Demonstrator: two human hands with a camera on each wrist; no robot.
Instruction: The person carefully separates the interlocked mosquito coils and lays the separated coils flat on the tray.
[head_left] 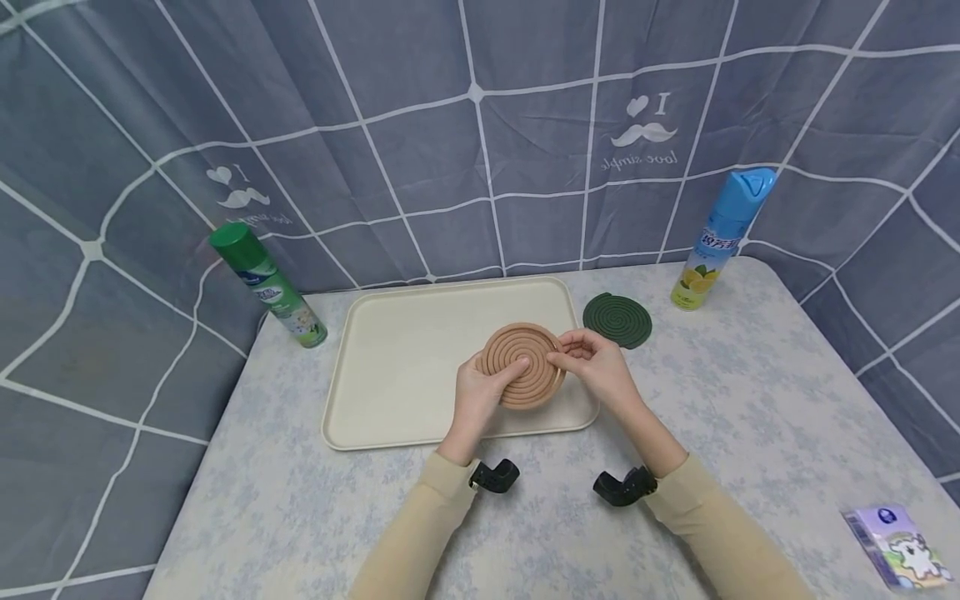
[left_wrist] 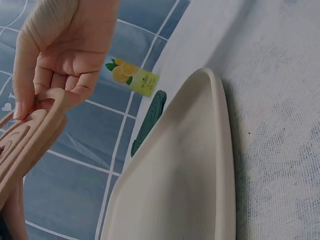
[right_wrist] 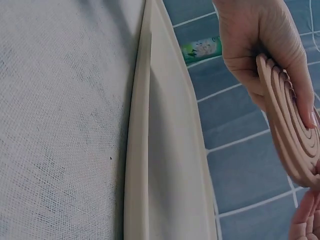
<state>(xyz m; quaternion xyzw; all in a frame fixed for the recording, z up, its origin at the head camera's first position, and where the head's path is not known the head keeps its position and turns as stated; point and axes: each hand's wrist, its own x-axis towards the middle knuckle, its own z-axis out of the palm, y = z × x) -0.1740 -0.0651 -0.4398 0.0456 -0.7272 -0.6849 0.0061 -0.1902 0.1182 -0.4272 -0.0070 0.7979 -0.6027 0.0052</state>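
A brown mosquito coil (head_left: 531, 390) is held up over the front right part of a cream tray (head_left: 408, 358). My left hand (head_left: 478, 392) grips its left side, thumb laid across the spiral face and the other fingers behind. With thumb and fingers, my right hand (head_left: 600, 367) pinches the outer ring at the coil's right edge. The left wrist view shows that pinch, the right hand (left_wrist: 67, 55) bending the outer ring a little away from the rest. A dark green mosquito coil (head_left: 617, 321) lies on the table just beyond the tray's right edge.
A green spray can (head_left: 268, 283) stands at the back left, and a blue and yellow spray can (head_left: 723, 237) with lemons on its label at the back right. A purple packet (head_left: 896, 546) lies near the front right corner. A grey checked curtain (head_left: 420, 183) hangs behind the table.
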